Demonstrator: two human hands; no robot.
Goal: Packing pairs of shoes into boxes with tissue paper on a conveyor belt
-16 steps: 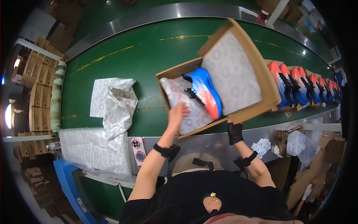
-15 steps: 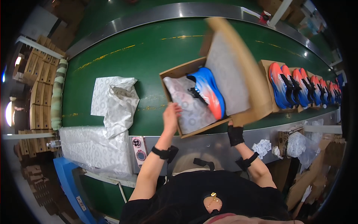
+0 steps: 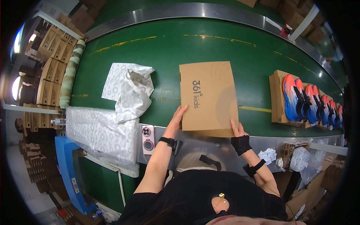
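- My left hand [image 3: 177, 117] lies flat against the closed box [image 3: 208, 98], centre frame.
- My right hand [image 3: 238, 135], gloved, presses its lower right corner.
- Paper [image 3: 128, 88] lies left.

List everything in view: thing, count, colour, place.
shoe box: 1, brown, lid closed, belt centre
conveyor belt: 1, green
open boxes of shoes: a row, orange-blue shoes, belt right
tissue paper: loose sheets, white patterned, belt left
paper stack: 1, white, near edge left
phone: 1, pink case, metal ledge
flat cartons: stacks, brown, far left
left hand: bare, on box's left edge
right hand: black glove, at box's near right corner
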